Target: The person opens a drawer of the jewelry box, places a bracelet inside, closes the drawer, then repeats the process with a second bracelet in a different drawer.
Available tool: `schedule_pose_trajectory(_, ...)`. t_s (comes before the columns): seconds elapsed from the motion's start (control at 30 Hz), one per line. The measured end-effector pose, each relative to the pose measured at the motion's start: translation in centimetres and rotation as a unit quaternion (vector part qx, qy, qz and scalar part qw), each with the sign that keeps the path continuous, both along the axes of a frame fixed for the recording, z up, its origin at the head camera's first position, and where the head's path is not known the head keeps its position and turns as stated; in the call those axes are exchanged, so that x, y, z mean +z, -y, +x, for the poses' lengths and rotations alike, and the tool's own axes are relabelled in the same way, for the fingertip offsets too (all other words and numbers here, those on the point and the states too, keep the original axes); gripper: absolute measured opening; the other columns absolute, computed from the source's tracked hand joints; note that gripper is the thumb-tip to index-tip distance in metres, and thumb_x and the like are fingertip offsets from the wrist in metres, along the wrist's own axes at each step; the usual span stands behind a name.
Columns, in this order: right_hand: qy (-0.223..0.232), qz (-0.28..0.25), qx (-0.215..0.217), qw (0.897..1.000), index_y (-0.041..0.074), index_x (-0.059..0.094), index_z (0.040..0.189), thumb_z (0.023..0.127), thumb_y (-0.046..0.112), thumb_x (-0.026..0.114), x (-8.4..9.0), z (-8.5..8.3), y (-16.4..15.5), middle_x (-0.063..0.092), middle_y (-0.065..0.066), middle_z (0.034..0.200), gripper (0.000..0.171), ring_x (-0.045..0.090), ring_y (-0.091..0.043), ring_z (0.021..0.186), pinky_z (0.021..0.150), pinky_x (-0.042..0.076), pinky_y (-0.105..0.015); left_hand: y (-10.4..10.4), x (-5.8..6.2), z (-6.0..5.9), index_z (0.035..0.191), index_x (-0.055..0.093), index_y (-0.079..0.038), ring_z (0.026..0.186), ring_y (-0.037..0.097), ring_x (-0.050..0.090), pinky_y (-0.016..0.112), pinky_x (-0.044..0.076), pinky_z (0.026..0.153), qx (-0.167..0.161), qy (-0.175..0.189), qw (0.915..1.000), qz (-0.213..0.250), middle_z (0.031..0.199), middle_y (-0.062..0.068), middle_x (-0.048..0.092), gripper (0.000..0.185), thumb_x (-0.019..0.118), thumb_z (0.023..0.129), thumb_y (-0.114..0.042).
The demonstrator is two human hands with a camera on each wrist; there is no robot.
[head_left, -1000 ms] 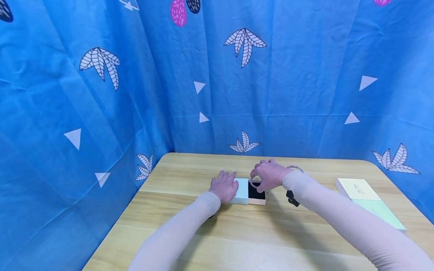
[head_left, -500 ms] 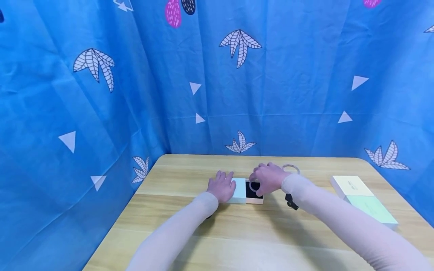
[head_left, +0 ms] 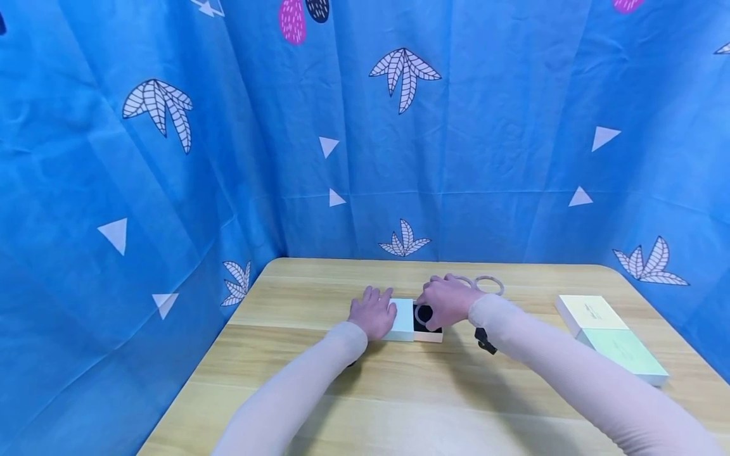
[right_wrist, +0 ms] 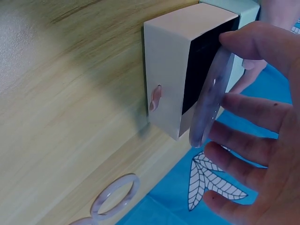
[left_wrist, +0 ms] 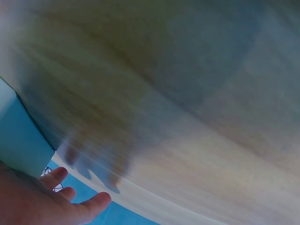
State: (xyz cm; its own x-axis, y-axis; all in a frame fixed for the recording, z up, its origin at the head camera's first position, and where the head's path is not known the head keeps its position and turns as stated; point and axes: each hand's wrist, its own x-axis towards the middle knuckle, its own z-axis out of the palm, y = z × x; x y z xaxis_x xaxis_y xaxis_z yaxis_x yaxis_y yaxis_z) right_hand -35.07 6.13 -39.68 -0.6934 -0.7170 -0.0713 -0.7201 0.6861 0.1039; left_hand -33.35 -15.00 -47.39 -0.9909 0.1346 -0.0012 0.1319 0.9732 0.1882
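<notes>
Since a second ago the right hand (head_left: 447, 301) has dropped lower and drawn in over the open end of the small box (head_left: 413, 320), so the bangle (head_left: 424, 314) it carries now sits right over the black lining instead of hanging above it; the second bangle (head_left: 489, 285), earlier hidden behind the wrist, now shows plainly on the table (head_left: 399, 392) just beyond that hand. The right hand's grip is a pinch, thumb and fingers (right_wrist: 255, 44) curled round the rim of the pale, translucent bangle (right_wrist: 208, 101), held on edge against the dark opening of the box (right_wrist: 178, 79). The left hand (head_left: 374, 313) lies flat with straight fingers on the pale blue sleeve at the left end of the box, steadying it and holding nothing; the left wrist view is blurred, so I can only say the fingers look loose there. By my reading the work is partway through: the drawer is pulled out and the first bangle is at the mouth of it, but it is not yet laid flat or let go, and the drawer is not yet pushed shut. Another bangle waits on the far side, with perhaps a third ring beside it. Two flat boxes (head_left: 610, 335), cream and mint, lie well apart at the right edge.
</notes>
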Motion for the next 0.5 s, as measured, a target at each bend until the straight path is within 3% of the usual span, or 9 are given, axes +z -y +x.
schedule_pose_trajectory(0.5, -0.013, -0.004, 0.007, 1.0, 0.019, 0.077, 0.115, 0.076, 0.042, 0.08, -0.35, 0.37, 0.46, 0.069, 0.0, 0.095, 0.045, 0.054, -0.021, 0.091, 0.081, 0.047, -0.048, 0.06, 0.12, 0.01, 0.161, 0.028, -0.023, 0.155, 0.033, 0.017, 0.065, 0.024, 0.117, -0.005, 0.001, 1.0, 0.003, 0.164, 0.011, 0.03, 0.06, 0.019, 0.106, -0.047)
